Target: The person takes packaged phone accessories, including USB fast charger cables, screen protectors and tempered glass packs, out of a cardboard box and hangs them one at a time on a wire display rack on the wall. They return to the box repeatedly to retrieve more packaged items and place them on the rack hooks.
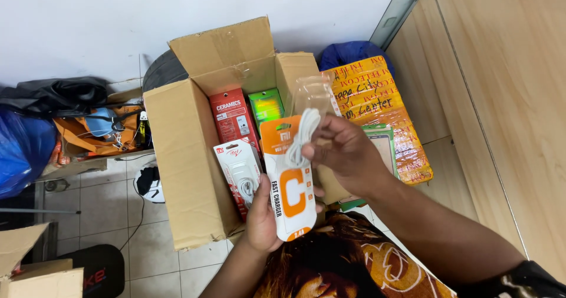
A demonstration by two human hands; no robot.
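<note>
My left hand (262, 215) holds an orange and white cable package (290, 186) from below, with a white and red cable package (242, 177) held next to it. My right hand (345, 150) grips the top of the orange package, pinching a coiled white cable (302, 137) and a clear plastic cover (313, 94). Both hands are over the near right corner of an open cardboard box (183, 156). Inside the box stand a red package (233, 118) and a green package (266, 105).
A bundle wrapped in yellow and orange tape (380, 115) lies right of the box, a blue bag (348, 53) behind it. A wooden panel (501, 97) fills the right. Left are a blue bag (20, 147), black bag (56, 94), orange items and more cardboard (35, 271) on the tiled floor.
</note>
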